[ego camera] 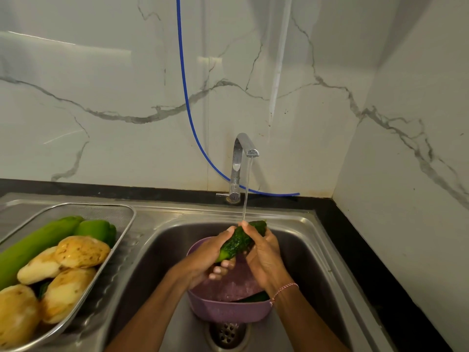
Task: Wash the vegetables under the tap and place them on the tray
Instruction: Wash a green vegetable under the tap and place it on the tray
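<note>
A dark green cucumber is held tilted under the running tap, whose thin stream lands on its upper end. My left hand grips its lower part from the left. My right hand curls around its upper part from the right. Below them a purple strainer bowl sits in the sink, with another dark green vegetable partly hidden under my right wrist. On the left, a metal mesh tray holds several potatoes, a long green gourd and a green pepper.
The sink drain lies in front of the strainer bowl. A blue hose hangs down the marble wall and runs behind the tap. A black counter edge borders the sink on the right.
</note>
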Action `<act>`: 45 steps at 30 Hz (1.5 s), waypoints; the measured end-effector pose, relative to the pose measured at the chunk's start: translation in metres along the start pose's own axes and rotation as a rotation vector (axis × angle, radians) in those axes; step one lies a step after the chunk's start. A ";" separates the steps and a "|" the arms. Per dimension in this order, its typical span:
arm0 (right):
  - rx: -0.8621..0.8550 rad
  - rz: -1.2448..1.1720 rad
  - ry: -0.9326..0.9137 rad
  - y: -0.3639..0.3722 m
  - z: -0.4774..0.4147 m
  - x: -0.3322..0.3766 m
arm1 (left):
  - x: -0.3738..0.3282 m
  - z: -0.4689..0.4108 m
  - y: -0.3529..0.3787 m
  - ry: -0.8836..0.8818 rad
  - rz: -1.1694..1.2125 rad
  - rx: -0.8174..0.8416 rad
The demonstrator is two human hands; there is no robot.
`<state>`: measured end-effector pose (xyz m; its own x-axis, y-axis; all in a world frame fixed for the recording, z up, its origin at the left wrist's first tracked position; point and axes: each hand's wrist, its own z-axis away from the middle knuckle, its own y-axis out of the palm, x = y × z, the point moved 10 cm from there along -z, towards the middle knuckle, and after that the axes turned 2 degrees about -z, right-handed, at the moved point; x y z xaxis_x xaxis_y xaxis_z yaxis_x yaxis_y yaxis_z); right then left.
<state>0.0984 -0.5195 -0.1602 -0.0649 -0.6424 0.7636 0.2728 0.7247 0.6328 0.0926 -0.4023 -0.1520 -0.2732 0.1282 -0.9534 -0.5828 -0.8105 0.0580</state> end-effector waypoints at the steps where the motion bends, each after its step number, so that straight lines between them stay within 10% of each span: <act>1: -0.056 0.040 -0.004 -0.005 0.000 0.001 | 0.002 0.000 0.001 -0.012 0.004 0.007; 8: -0.311 0.000 0.165 -0.036 -0.001 -0.010 | 0.008 0.003 0.002 -0.050 0.076 0.077; 14: -0.052 -0.009 0.063 -0.003 0.001 -0.003 | 0.008 -0.015 -0.028 0.034 0.145 -0.164; 19: -0.100 0.219 -0.039 -0.005 0.003 0.000 | -0.005 -0.013 -0.055 0.221 -0.482 -0.498; 22: -0.223 0.318 -0.089 -0.017 0.004 0.008 | -0.008 -0.017 -0.035 0.295 -0.698 -0.395; 26: -0.352 0.172 -0.009 -0.036 0.003 0.008 | -0.007 -0.021 -0.020 0.317 -0.673 -0.247; 34: 0.073 0.223 0.032 0.003 0.000 -0.003 | 0.017 -0.020 -0.022 0.030 -0.116 -0.203; 45: -0.534 0.621 -0.221 -0.049 0.007 0.037 | -0.003 -0.014 0.016 0.154 -0.523 -0.186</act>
<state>0.0762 -0.5772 -0.1623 0.0753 -0.0632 0.9952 0.7340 0.6791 -0.0124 0.0951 -0.4244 -0.1520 0.1381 0.4655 -0.8742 -0.4621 -0.7504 -0.4726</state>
